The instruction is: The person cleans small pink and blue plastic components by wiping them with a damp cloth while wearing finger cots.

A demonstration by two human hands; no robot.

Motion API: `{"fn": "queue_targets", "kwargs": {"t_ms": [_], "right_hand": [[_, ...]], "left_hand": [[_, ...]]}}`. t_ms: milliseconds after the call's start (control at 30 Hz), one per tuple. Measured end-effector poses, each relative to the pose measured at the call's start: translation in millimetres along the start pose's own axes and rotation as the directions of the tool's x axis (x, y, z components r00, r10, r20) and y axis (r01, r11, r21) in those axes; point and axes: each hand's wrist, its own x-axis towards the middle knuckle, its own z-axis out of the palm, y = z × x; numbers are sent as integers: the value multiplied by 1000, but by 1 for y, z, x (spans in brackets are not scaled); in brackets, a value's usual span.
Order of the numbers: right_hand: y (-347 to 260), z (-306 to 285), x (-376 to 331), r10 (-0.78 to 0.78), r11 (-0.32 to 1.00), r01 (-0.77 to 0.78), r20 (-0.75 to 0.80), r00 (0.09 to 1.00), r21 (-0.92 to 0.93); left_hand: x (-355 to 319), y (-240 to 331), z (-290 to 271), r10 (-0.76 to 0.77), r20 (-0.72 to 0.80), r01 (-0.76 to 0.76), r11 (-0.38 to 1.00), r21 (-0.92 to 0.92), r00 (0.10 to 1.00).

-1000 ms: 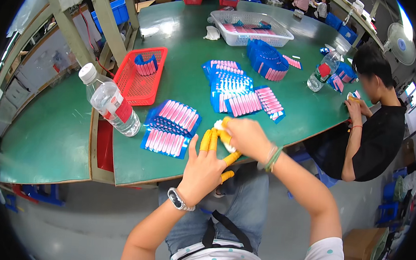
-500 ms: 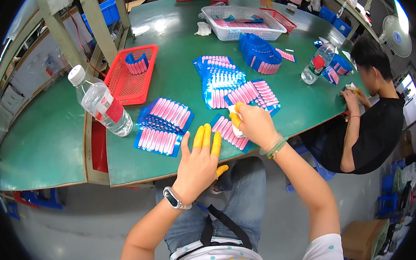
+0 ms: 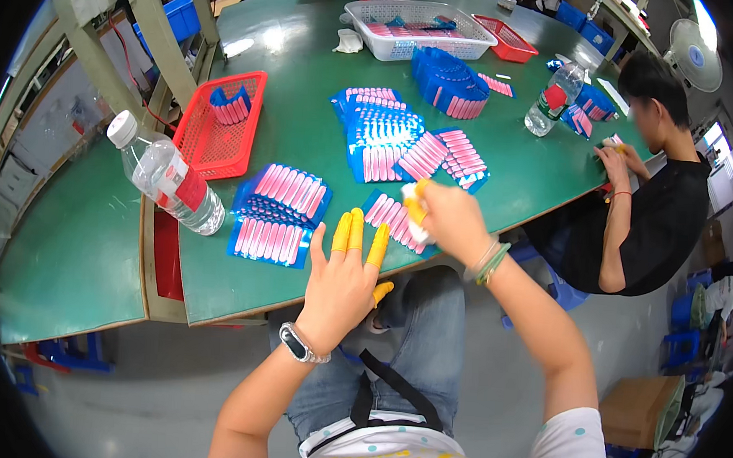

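Observation:
My right hand (image 3: 453,221) is closed on a white wad of cloth (image 3: 411,208) and presses it against a blue sheet with pink strips (image 3: 384,213) near the table's front edge. My left hand (image 3: 336,282) lies palm down at the edge, fingers spread, its fingertips close to the left end of that sheet. Yellow finger cots cover several of my fingers. Left of my left hand rests a folded blue sheet with pink strips (image 3: 277,215). Beyond my hands lies an overlapping pile of similar sheets (image 3: 380,137), with a coiled blue band of strips (image 3: 451,83) behind it.
A water bottle (image 3: 168,175) and a red basket (image 3: 256,113) stand at the left. Farther back are a white basket (image 3: 394,50) and another red basket (image 3: 512,46). At the right, a second bottle (image 3: 552,102) stands near a co-worker in a black top (image 3: 665,222).
The view has shifted slightly, so the table's things sit a little more to the left and higher. My left fingers are spread wider. My right hand still holds the cloth on the sheet.

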Motion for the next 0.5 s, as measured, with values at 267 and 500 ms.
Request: {"fn": "queue_targets", "kwargs": {"t_ms": [267,500], "right_hand": [[2,2,-11,73,997,-72,20,997,-34],[-6,0,-29,-59,996,60,15,998,-71]], "left_hand": [[0,0,0,-16,-17,15,1000,-25,1000],[2,-1,1,-22,14,22,999,-29,1000]]}}
